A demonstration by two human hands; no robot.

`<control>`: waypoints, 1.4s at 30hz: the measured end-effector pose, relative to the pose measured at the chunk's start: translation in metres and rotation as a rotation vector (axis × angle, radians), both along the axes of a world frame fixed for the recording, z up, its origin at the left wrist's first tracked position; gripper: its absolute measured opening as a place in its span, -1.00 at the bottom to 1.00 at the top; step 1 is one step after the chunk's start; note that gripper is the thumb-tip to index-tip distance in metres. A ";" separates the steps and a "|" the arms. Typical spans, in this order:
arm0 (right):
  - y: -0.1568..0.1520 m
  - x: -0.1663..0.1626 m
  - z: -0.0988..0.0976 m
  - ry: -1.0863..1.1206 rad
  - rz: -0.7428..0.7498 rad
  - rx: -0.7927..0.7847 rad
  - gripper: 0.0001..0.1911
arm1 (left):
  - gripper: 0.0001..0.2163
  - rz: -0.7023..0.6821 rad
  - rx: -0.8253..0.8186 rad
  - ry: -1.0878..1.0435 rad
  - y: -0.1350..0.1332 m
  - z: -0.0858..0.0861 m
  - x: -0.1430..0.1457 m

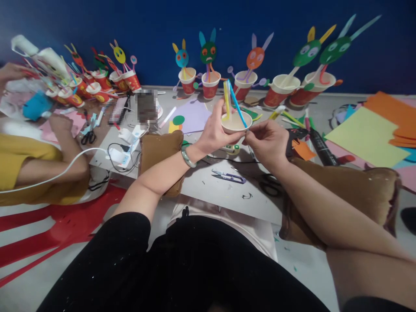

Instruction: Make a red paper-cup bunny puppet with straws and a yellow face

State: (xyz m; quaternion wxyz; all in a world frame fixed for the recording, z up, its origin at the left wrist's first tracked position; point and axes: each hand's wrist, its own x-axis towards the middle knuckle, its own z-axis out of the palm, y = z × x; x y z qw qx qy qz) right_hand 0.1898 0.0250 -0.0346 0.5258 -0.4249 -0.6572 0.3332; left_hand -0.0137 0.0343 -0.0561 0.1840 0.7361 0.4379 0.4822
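Note:
My left hand (214,130) is wrapped round a white paper cup (236,122), held up above the grey work board (227,190). A yellow strip (226,100) and a blue straw (237,104) stick up out of the cup. My right hand (264,139) pinches the cup's right rim with thumb and fingertips. A green bangle (187,157) sits on my left wrist. Small blue-handled snips (230,176) lie on the board just below my hands.
Finished paper-cup figures (209,65) with round faces and ears line the blue wall. Coloured paper sheets (367,134) lie at the right, a black marker (320,147) beside them. Another person in yellow (29,169) sits at the left, with scissors (88,136) and white cables (123,156) nearby.

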 end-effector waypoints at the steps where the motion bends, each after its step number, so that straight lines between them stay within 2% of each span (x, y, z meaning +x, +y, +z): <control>1: -0.001 -0.001 -0.001 0.009 -0.002 0.000 -0.77 | -0.05 0.029 0.026 0.006 0.000 -0.002 0.002; 5: -0.004 -0.002 -0.001 0.033 -0.001 0.010 -0.77 | 0.07 0.110 0.108 0.012 0.002 -0.009 0.011; 14: -0.005 0.001 0.008 -0.002 -0.007 -0.014 -0.82 | 0.16 0.109 0.134 -0.032 0.010 -0.017 0.017; 19: -0.001 0.004 0.011 0.004 0.013 -0.053 -0.83 | 0.22 0.099 0.117 0.024 0.012 -0.006 0.020; 23: 0.002 0.007 0.011 0.024 0.035 -0.090 -0.76 | 0.24 0.057 0.131 0.122 0.012 0.005 0.020; 26: 0.003 0.008 0.011 -0.011 0.050 -0.100 -0.77 | 0.28 0.065 0.150 0.175 0.011 0.006 0.019; 33: 0.002 0.005 0.008 -0.069 0.020 -0.156 -0.84 | 0.19 0.132 0.106 0.189 0.001 -0.007 0.025; 42: 0.000 0.003 0.010 -0.057 0.084 -0.162 -0.82 | 0.17 0.158 0.125 0.145 -0.005 -0.005 0.025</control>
